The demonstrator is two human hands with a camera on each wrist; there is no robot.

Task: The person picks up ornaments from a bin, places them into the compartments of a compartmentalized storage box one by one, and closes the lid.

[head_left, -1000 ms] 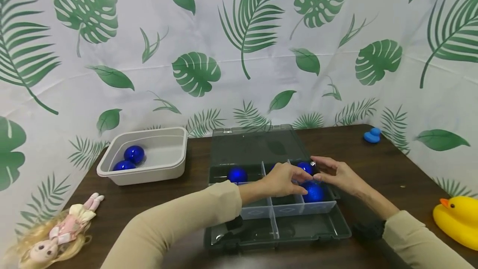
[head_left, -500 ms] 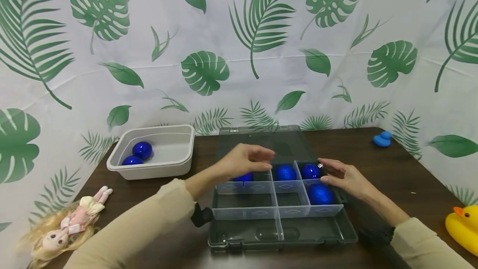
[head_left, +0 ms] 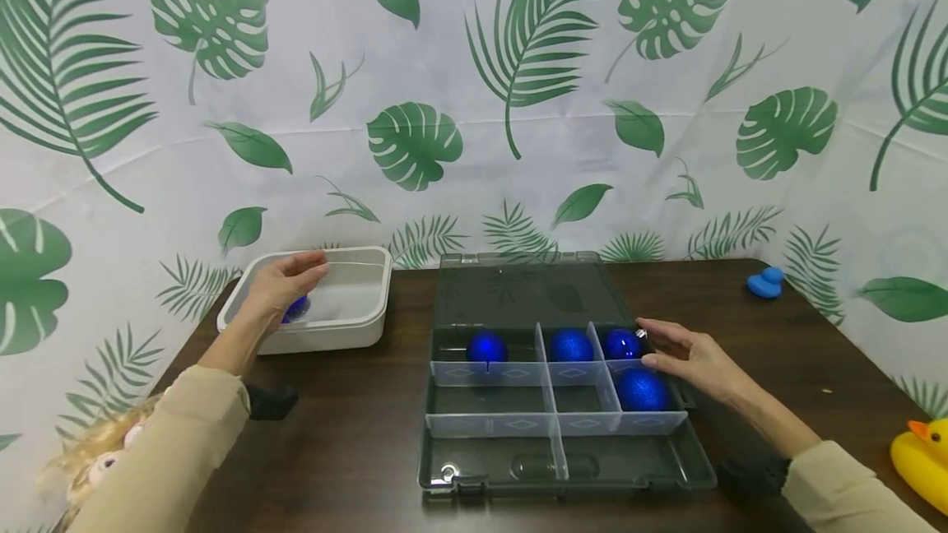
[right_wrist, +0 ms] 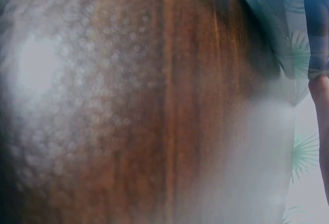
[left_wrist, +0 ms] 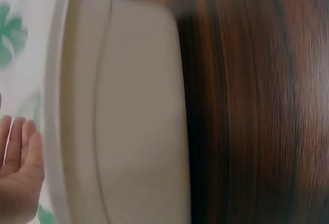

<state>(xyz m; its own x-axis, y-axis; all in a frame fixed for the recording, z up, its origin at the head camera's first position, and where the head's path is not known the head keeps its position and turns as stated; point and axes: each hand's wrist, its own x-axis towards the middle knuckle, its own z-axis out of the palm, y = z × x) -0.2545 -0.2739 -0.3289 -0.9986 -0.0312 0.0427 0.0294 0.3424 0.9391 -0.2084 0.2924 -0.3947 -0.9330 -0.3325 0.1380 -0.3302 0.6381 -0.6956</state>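
Observation:
My left hand (head_left: 285,290) hovers over the light grey plastic tub (head_left: 355,323) with its fingers extended and holds nothing. Below it a blue bauble (head_left: 296,308) shows in part; the wrist hides the rest of that corner. In the left wrist view the left hand (left_wrist: 20,172) is beyond the rim of the tub (left_wrist: 133,111). My right hand (head_left: 699,364) is at the right edge of a divided dark clear box (head_left: 511,459), fingertips by the silver cap of a shiny blue bauble (head_left: 622,344). More blue baubles sit in compartments: one back left (head_left: 486,347), one back middle (head_left: 571,345), one middle right (head_left: 643,390).
The box lid (head_left: 526,290) lies folded back on the dark wooden table (head_left: 348,434). A small blue duck (head_left: 766,282) stands at the back right, and a yellow duck (head_left: 926,463) at the right edge. A doll (head_left: 104,463) lies at the left, partly behind my sleeve.
My left hand has left the box's right side and moved left to above the tub. The right hand stays at the box's right edge. The view has shifted slightly.

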